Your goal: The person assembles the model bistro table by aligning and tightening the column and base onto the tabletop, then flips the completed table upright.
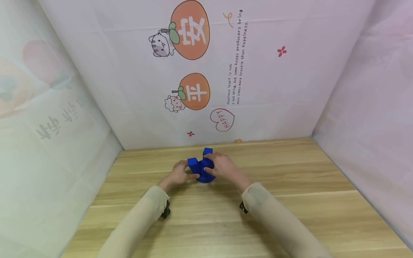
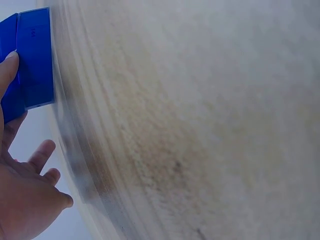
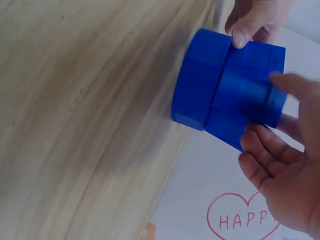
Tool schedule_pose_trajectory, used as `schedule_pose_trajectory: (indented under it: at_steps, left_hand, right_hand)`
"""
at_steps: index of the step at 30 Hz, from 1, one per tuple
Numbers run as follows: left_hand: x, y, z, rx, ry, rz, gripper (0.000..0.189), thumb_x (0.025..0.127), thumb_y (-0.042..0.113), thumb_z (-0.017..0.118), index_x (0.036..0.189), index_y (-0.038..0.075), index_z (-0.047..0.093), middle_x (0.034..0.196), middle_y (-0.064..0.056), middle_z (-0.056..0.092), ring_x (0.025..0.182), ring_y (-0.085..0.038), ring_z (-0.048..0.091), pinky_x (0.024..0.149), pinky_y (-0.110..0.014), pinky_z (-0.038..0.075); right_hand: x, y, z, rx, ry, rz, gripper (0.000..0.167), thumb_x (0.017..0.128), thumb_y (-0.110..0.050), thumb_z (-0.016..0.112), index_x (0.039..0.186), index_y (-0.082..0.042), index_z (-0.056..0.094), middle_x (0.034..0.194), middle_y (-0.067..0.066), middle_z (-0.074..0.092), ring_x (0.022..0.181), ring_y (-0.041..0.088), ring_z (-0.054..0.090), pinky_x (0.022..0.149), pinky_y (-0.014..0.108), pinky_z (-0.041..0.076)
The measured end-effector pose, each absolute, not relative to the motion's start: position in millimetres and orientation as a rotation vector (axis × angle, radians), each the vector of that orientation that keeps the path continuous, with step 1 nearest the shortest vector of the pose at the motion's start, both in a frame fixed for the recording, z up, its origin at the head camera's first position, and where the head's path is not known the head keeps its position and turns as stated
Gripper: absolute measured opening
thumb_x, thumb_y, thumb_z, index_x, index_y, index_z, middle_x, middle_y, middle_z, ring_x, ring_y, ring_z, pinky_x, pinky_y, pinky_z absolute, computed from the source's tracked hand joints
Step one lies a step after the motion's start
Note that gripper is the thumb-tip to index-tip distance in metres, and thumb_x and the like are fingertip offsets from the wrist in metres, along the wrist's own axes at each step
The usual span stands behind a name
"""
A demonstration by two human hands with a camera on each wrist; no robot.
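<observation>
A blue plastic object (image 1: 204, 175) with a rounded base and two upright blocks stands on the wooden table, near the back wall. My left hand (image 1: 178, 174) grips its left side, thumb at the front and fingers behind. On the other side, my right hand (image 1: 223, 166) holds it between thumb and fingers by the right upright block. The right wrist view shows a thick curved band along the bottom of the blue object (image 3: 200, 80). In the left wrist view only part of the blue object (image 2: 37, 60) appears, with the left thumb against it.
Wood-grain tabletop (image 1: 200, 229) extends in front and to both sides. A white printed cloth (image 1: 264, 89) with orange pictures and lettering rises behind it, and pale cloth walls stand at left and right. A dark strap device (image 1: 166, 209) sits at the left wrist.
</observation>
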State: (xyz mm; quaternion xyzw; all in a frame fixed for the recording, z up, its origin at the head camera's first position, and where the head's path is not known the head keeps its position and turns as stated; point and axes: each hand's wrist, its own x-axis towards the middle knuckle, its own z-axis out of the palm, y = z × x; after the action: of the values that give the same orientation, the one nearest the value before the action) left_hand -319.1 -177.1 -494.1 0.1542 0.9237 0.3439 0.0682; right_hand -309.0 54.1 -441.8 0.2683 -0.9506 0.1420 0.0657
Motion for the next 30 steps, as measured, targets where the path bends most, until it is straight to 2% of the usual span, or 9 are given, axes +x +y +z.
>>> schedule_pose_trajectory:
  at_steps: [2,4,9,12,16,22,26,30]
  left_hand:
    - [-319.0,-176.9,-493.4,0.464,2.783,1.041,0.063,0.085,0.05,0.076,0.138,0.022,0.058,0.148,-0.007,0.052,0.145,-0.037,0.033,0.118,-0.062,0.024]
    - [-319.1,-176.8,-492.8,0.459,2.784,1.052,0.062,0.085,0.049,0.076,0.138,0.021,0.058,0.147,-0.008,0.052,0.144,-0.037,0.034,0.118,-0.062,0.025]
    - [-318.6,-176.9,-493.6,0.431,2.783,1.067,0.063,0.085,0.048,0.077,0.138,0.02,0.058,0.145,-0.008,0.053,0.143,-0.037,0.035,0.118,-0.06,0.027]
    - [-318.7,-176.9,-495.8,0.423,2.779,1.065,0.064,0.085,0.048,0.077,0.139,0.02,0.057,0.146,-0.008,0.053,0.143,-0.036,0.034,0.118,-0.06,0.026]
    - [-319.3,-176.7,-497.3,0.44,2.777,1.073,0.062,0.085,0.047,0.076,0.139,0.021,0.057,0.146,-0.007,0.053,0.143,-0.036,0.034,0.118,-0.061,0.025]
    - [-318.4,-176.2,-497.7,0.445,2.775,1.083,0.064,0.084,0.048,0.077,0.138,0.02,0.057,0.145,-0.007,0.054,0.143,-0.037,0.034,0.118,-0.06,0.026]
    - [-317.4,-176.1,-496.2,0.428,2.768,1.092,0.064,0.085,0.046,0.077,0.139,0.019,0.057,0.146,-0.008,0.052,0.143,-0.037,0.034,0.118,-0.06,0.026]
    - [-316.4,-175.8,-494.6,0.44,2.772,1.1,0.059,0.085,0.044,0.078,0.136,0.02,0.059,0.145,-0.007,0.053,0.143,-0.036,0.034,0.118,-0.06,0.025]
  right_hand:
    - [-309.8,55.1,-440.6,0.807,-2.877,0.457,0.056,0.09,-0.038,0.072,0.137,-0.01,0.059,0.127,0.017,0.067,0.114,0.03,0.067,0.095,0.043,0.056]
    - [-310.8,56.0,-439.4,0.783,-2.882,0.495,0.055,0.089,-0.036,0.074,0.134,-0.006,0.061,0.124,0.016,0.068,0.111,0.028,0.068,0.093,0.041,0.057]
    - [-313.8,57.8,-440.3,0.598,-2.918,0.573,0.045,0.085,-0.042,0.078,0.11,-0.007,0.066,0.1,0.006,0.069,0.089,0.018,0.065,0.078,0.033,0.057]
    - [-314.0,59.0,-442.0,0.55,-2.92,0.607,0.047,0.083,-0.042,0.08,0.11,-0.008,0.065,0.102,0.005,0.069,0.09,0.018,0.065,0.078,0.033,0.057]
    - [-312.0,60.9,-443.3,0.593,-2.893,0.626,0.053,0.083,-0.038,0.08,0.124,-0.009,0.063,0.117,0.009,0.07,0.102,0.022,0.068,0.086,0.037,0.058]
    - [-309.6,65.2,-445.1,0.649,-2.904,0.529,0.056,0.086,-0.048,0.075,0.127,-0.009,0.065,0.123,0.009,0.071,0.11,0.026,0.068,0.095,0.041,0.056]
    - [-308.5,68.5,-441.1,0.715,-2.895,0.499,0.056,0.084,-0.042,0.077,0.125,-0.005,0.067,0.119,0.011,0.072,0.108,0.027,0.069,0.094,0.041,0.056]
    - [-307.6,70.0,-437.9,0.715,-2.885,0.483,0.044,0.083,-0.043,0.079,0.106,-0.007,0.07,0.097,0.005,0.073,0.088,0.021,0.068,0.081,0.036,0.056]
